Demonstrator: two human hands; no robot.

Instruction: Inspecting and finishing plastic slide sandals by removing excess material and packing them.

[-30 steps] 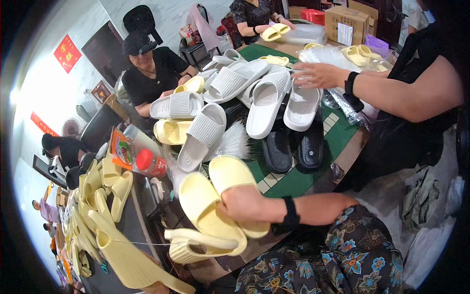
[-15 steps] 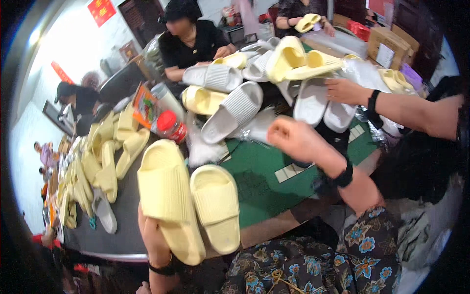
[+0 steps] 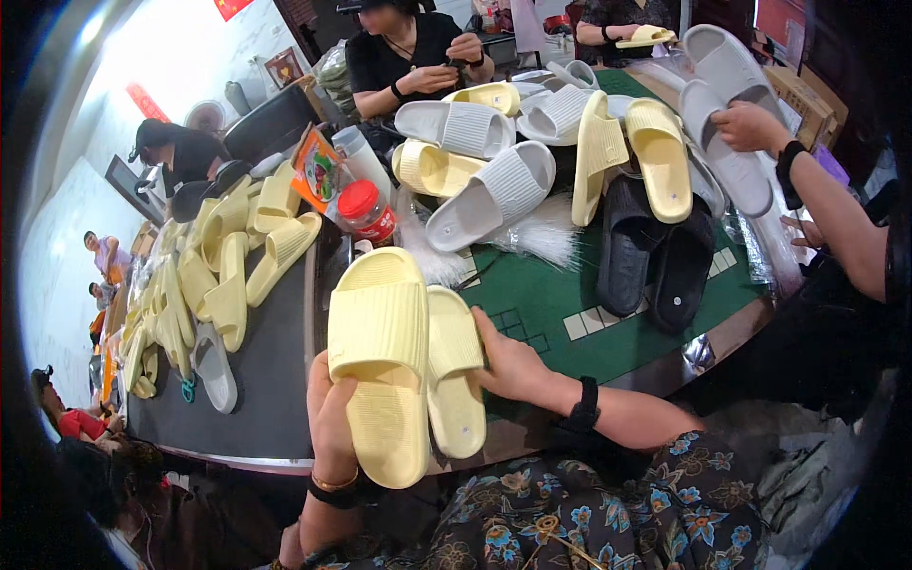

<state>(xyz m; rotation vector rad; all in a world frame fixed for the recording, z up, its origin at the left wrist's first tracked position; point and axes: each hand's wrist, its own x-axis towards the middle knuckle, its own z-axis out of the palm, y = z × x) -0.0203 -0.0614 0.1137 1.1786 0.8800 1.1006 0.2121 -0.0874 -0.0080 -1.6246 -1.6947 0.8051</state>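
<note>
Two pale yellow slide sandals are held up side by side, toes toward the far side, above the table's near edge. My left hand [image 3: 332,423] is closed around the left sandal [image 3: 383,380], its thumb at the strap's lower edge. This sandal partly overlaps the right sandal [image 3: 458,380]. At that one's outer edge my right hand [image 3: 521,369] grips, with the thumb side against the strap; some of its fingers are hidden behind. A black band [image 3: 585,403] circles my right wrist.
Grey slides [image 3: 494,195], yellow slides [image 3: 659,157] and black slides [image 3: 680,271] lie on the green mat [image 3: 527,304]. A red-lidded jar [image 3: 366,211] stands beyond my hands. Many yellow slides [image 3: 233,285] are heaped at left. A co-worker's hand [image 3: 750,126] holds grey slides at right.
My right hand has come from mid-air over the mat to grip the right sandal. At right, the co-worker has lifted a grey pair; black slides now show there, and the yellow pair sits lower.
</note>
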